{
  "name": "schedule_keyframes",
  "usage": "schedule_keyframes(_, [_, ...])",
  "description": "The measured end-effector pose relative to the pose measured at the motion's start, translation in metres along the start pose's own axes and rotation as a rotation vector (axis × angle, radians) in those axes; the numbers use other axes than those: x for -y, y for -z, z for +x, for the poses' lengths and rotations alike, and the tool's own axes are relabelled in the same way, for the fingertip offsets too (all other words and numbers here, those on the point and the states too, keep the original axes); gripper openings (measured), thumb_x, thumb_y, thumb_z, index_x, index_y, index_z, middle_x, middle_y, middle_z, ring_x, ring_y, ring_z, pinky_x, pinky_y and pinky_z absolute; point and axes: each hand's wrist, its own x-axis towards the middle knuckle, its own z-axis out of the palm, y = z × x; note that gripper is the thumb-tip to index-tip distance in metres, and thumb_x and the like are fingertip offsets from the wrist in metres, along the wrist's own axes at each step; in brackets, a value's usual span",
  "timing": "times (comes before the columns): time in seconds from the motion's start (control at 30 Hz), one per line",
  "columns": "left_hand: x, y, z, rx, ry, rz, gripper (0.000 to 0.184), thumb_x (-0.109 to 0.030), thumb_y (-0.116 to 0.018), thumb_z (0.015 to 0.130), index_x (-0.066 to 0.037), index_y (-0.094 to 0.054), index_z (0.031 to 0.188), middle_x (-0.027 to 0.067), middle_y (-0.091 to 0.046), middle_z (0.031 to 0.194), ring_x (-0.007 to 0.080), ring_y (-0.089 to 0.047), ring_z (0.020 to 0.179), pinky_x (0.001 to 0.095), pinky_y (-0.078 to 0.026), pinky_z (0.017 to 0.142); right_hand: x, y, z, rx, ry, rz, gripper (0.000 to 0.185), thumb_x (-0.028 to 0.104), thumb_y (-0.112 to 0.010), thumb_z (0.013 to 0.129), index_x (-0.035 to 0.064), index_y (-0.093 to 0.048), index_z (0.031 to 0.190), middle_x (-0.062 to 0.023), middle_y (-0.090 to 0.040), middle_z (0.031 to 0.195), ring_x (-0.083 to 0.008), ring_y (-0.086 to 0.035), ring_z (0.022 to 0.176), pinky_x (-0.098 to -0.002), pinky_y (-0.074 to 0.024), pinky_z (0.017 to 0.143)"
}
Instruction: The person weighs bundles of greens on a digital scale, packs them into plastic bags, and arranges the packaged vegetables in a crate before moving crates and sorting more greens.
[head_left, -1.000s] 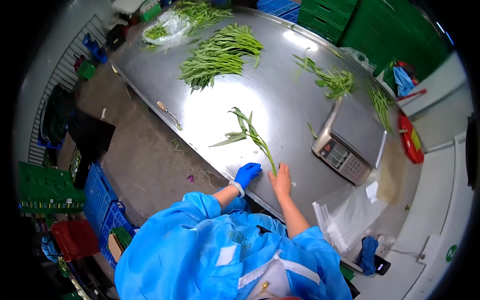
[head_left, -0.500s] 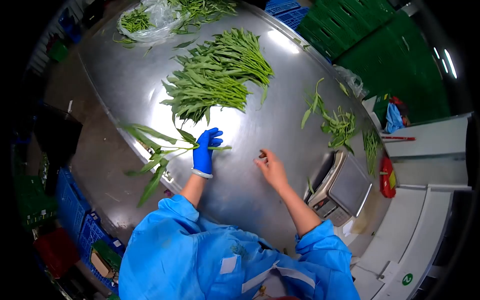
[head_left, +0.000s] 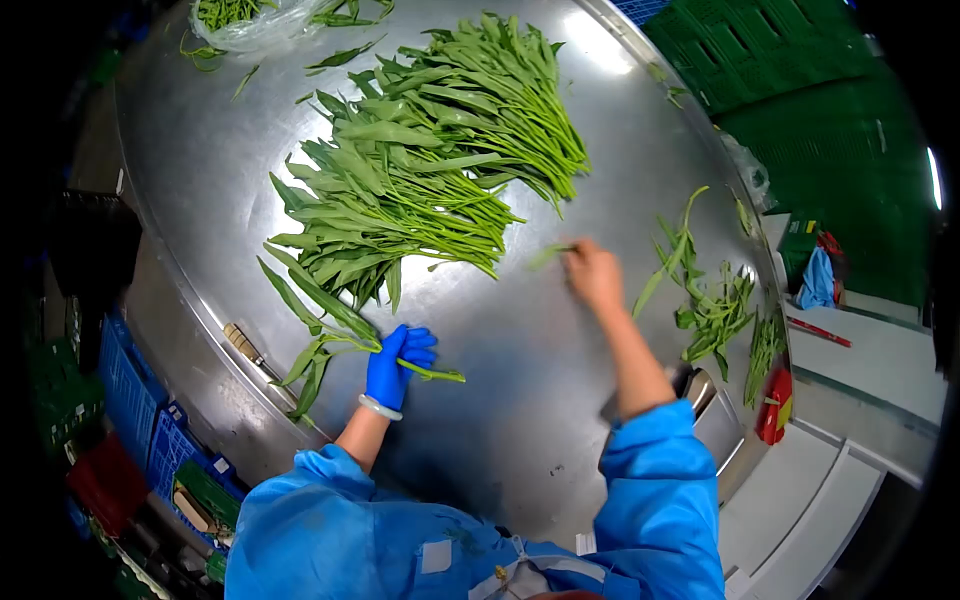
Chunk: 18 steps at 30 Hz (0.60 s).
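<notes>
My left hand (head_left: 392, 372), in a blue glove, is closed round a leafy green stem (head_left: 440, 375); its leaves spread to the left and the cut end points right. My bare right hand (head_left: 592, 272) is raised over the metal table (head_left: 500, 440), fingers pinched on a small, blurred green piece (head_left: 550, 256). Beyond my left hand lies a large bunch of leafy greens (head_left: 400, 205) in two overlapping groups, leaves left and stems right.
A wooden-handled tool (head_left: 243, 343) lies at the table's left edge. Loose greens (head_left: 722, 310) are at the right, near a scale (head_left: 718, 425). A plastic bag (head_left: 250, 30) of greens sits at the far left. Green crates (head_left: 760, 50) stand behind the table.
My left hand has moved down slightly, still holding the stem. My right hand has moved forward and right and now pinches a small green piece. The view has shifted closer to the bunch.
</notes>
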Motion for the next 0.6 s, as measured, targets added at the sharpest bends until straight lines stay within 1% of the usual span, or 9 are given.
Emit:
schedule_keyframes(0.07, [-0.005, -0.007, -0.005, -0.016, -0.001, 0.026, 0.039, -0.027, -0.045, 0.098, 0.008, -0.058, 0.11, 0.0174, -0.067, 0.097, 0.0208, -0.065, 0.074, 0.0304, -0.052, 0.07, -0.055, 0.041, 0.015, -0.308, -0.093, 0.078, 0.021, 0.018, -0.058, 0.084, 0.002, -0.063, 0.097, -0.0203, -0.065, 0.076, -0.0377, -0.063, 0.068, -0.0461, -0.0474, 0.06])
schedule_keyframes(0.1, [-0.005, -0.008, -0.007, -0.015, -0.007, 0.045, 0.039, -0.027, -0.044, 0.098, 0.008, -0.058, 0.11, 0.0171, -0.067, 0.097, 0.0205, -0.065, 0.074, 0.0303, -0.052, 0.07, -0.06, 0.081, 0.022, -0.201, -0.399, -0.067, 0.035, 0.017, -0.064, 0.082, 0.0021, -0.058, 0.113, -0.02, -0.066, 0.094, -0.0338, -0.064, 0.082, -0.0437, -0.0491, 0.072])
schedule_keyframes(0.17, [-0.005, -0.009, -0.008, -0.003, -0.03, 0.092, 0.039, -0.027, -0.043, 0.099, 0.008, -0.058, 0.11, 0.0165, -0.067, 0.097, 0.0199, -0.064, 0.074, 0.0302, -0.052, 0.07, -0.05, 0.109, 0.035, -0.516, -0.059, -0.575, 0.066, 0.021, -0.075, 0.076, 0.0005, -0.044, 0.13, -0.0223, -0.057, 0.121, -0.0358, -0.056, 0.107, -0.0421, -0.0452, 0.09])
schedule_keyframes(0.23, [-0.006, -0.013, -0.011, -0.023, -0.026, 0.127, 0.04, -0.028, -0.042, 0.099, 0.007, -0.058, 0.11, 0.0158, -0.067, 0.096, 0.0192, -0.064, 0.075, 0.0302, -0.052, 0.071, -0.015, 0.106, 0.056, -0.373, 0.15, -0.358, 0.093, 0.027, -0.084, 0.064, -0.0035, -0.035, 0.137, -0.0233, -0.042, 0.137, -0.0395, -0.043, 0.123, -0.044, -0.0359, 0.104])
schedule_keyframes(0.3, [-0.006, -0.013, -0.012, -0.041, -0.032, 0.146, 0.041, -0.028, -0.042, 0.099, 0.007, -0.058, 0.11, 0.0156, -0.067, 0.096, 0.0192, -0.064, 0.075, 0.0302, -0.052, 0.071, 0.029, 0.071, 0.073, -0.297, 0.301, -0.266, 0.102, 0.033, -0.087, 0.057, -0.004, -0.035, 0.136, -0.024, -0.044, 0.135, -0.0402, -0.044, 0.123, -0.045, -0.0358, 0.104])
schedule_keyframes(0.37, [-0.006, -0.014, -0.012, -0.05, -0.039, 0.153, 0.043, -0.029, -0.042, 0.098, 0.009, -0.058, 0.11, 0.0169, -0.067, 0.096, 0.0201, -0.064, 0.074, 0.0313, -0.053, 0.07, 0.068, 0.044, 0.093, -0.248, 0.285, -0.298, 0.109, 0.036, -0.088, 0.052, -0.0048, -0.033, 0.137, -0.0246, -0.043, 0.136, -0.0401, -0.044, 0.123, -0.0451, -0.0353, 0.104])
schedule_keyframes(0.47, [-0.008, -0.016, -0.01, -0.058, -0.033, 0.175, 0.044, -0.03, -0.042, 0.098, 0.009, -0.058, 0.11, 0.0177, -0.067, 0.096, 0.0206, -0.064, 0.074, 0.0318, -0.053, 0.069, 0.066, 0.015, 0.139, -0.356, 0.348, -0.26, 0.103, 0.031, -0.086, 0.057, -0.0027, -0.033, 0.137, -0.0241, -0.05, 0.129, -0.0398, -0.047, 0.119, -0.0443, -0.0395, 0.1])
schedule_keyframes(0.57, [-0.008, -0.014, -0.013, -0.053, -0.036, 0.197, 0.044, -0.031, -0.043, 0.097, 0.009, -0.058, 0.11, 0.018, -0.067, 0.096, 0.0209, -0.065, 0.073, 0.032, -0.054, 0.069, 0.061, 0.015, 0.166, -0.163, 0.175, 0.022, 0.087, 0.025, -0.082, 0.062, 0.0029, -0.038, 0.134, -0.022, -0.056, 0.119, -0.0392, -0.051, 0.112, -0.0457, -0.0449, 0.09])
schedule_keyframes(0.6, [-0.007, -0.015, -0.012, -0.042, -0.044, 0.202, 0.044, -0.03, -0.043, 0.097, 0.009, -0.058, 0.11, 0.0181, -0.067, 0.096, 0.0211, -0.065, 0.073, 0.032, -0.054, 0.069, 0.054, 0.01, 0.172, -0.206, 0.232, 0.011, 0.075, 0.018, -0.078, 0.064, 0.0076, -0.042, 0.129, -0.0196, -0.062, 0.108, -0.0383, -0.056, 0.102, -0.0461, -0.0479, 0.083])
